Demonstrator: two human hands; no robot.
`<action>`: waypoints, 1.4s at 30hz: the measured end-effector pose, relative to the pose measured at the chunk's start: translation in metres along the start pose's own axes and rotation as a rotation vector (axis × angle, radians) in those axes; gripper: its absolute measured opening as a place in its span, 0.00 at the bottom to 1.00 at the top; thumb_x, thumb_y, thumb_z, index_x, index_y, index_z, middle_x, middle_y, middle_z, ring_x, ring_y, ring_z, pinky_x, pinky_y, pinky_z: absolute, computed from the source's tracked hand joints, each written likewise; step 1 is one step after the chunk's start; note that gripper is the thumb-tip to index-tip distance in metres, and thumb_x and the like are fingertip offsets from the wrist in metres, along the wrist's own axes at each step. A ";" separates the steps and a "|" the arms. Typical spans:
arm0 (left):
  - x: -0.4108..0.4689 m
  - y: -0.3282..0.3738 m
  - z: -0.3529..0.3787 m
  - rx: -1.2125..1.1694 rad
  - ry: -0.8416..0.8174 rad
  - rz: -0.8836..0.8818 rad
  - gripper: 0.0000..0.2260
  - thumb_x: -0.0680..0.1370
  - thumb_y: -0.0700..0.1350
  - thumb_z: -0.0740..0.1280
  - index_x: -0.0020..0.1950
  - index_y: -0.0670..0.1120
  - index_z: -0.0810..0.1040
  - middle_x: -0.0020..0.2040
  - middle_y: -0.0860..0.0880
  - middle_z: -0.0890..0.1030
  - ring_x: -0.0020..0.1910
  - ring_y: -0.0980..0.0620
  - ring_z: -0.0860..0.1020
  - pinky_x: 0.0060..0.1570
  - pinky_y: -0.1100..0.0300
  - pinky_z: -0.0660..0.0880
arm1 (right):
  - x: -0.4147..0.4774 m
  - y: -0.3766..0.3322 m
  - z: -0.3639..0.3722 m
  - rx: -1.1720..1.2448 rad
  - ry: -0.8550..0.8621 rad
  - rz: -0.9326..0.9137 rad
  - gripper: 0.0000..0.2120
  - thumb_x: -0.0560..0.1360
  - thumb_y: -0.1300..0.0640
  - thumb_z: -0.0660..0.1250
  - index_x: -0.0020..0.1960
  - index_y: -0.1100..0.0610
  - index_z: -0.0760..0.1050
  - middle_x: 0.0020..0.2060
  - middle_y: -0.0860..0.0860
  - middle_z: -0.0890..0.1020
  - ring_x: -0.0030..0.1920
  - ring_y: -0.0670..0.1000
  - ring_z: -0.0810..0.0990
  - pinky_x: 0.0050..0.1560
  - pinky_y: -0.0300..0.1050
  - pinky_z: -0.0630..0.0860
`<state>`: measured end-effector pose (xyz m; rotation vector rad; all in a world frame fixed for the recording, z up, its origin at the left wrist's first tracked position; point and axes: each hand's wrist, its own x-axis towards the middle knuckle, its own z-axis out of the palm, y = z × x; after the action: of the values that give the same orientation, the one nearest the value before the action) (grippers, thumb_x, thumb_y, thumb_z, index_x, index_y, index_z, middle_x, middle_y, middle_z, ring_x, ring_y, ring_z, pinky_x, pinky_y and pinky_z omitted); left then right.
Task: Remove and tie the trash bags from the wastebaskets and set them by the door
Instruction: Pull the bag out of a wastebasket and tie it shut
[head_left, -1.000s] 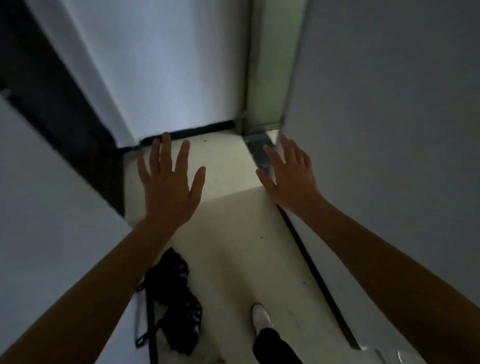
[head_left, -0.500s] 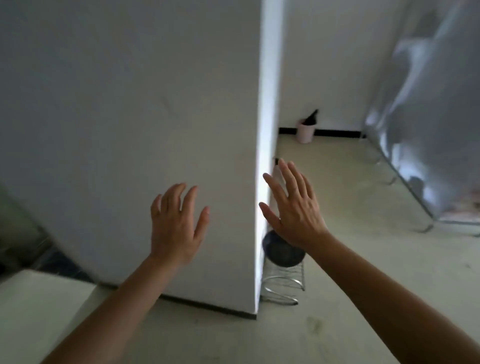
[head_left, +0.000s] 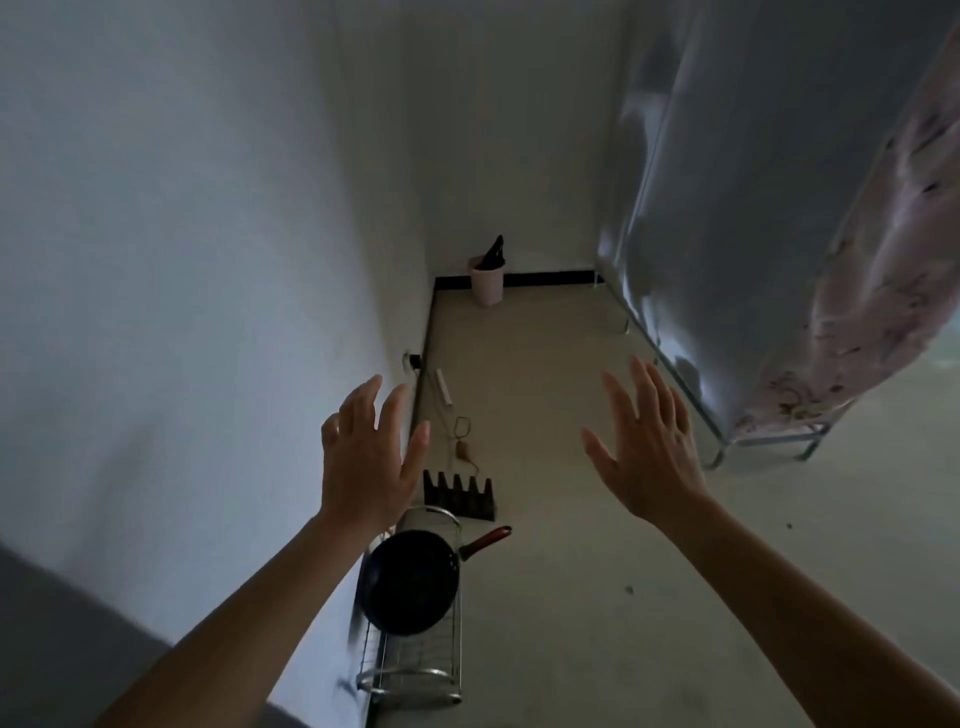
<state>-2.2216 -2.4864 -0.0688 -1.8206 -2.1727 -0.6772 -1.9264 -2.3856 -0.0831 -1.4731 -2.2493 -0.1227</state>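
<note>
your left hand (head_left: 366, 457) and right hand (head_left: 647, 447) float mid-frame, fingers spread, holding nothing. the pink wastebasket (head_left: 487, 283) with its black trash bag (head_left: 493, 254) stands upper centre, against the far wall.

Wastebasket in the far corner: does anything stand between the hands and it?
Nothing visible on the floor straight ahead to the wastebasket. The left hand and right hand are empty, well short of it. A pan on a wire rack and a dark notched stand sit by the left wall, off the path.
</note>
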 end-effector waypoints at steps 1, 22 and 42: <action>0.022 0.006 0.012 0.006 0.000 0.008 0.24 0.81 0.59 0.53 0.71 0.46 0.70 0.73 0.39 0.70 0.71 0.40 0.69 0.64 0.40 0.68 | 0.023 0.014 0.006 0.002 -0.002 -0.004 0.34 0.78 0.38 0.56 0.77 0.54 0.56 0.77 0.61 0.55 0.77 0.62 0.55 0.75 0.59 0.57; 0.522 0.104 0.299 0.021 -0.159 0.144 0.32 0.81 0.63 0.45 0.79 0.46 0.61 0.80 0.38 0.56 0.79 0.38 0.56 0.72 0.39 0.58 | 0.445 0.246 0.155 -0.042 0.027 0.075 0.33 0.78 0.38 0.55 0.77 0.56 0.58 0.76 0.62 0.59 0.75 0.62 0.60 0.72 0.62 0.62; 0.932 0.111 0.585 0.071 -0.226 -0.101 0.33 0.79 0.63 0.49 0.79 0.44 0.61 0.78 0.36 0.60 0.76 0.35 0.62 0.68 0.34 0.64 | 0.936 0.450 0.410 0.094 -0.226 -0.025 0.33 0.77 0.44 0.62 0.78 0.56 0.58 0.76 0.63 0.60 0.72 0.65 0.65 0.69 0.59 0.65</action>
<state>-2.2344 -1.3827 -0.1302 -1.8401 -2.4118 -0.4250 -1.9654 -1.2711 -0.1406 -1.4727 -2.4146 0.1477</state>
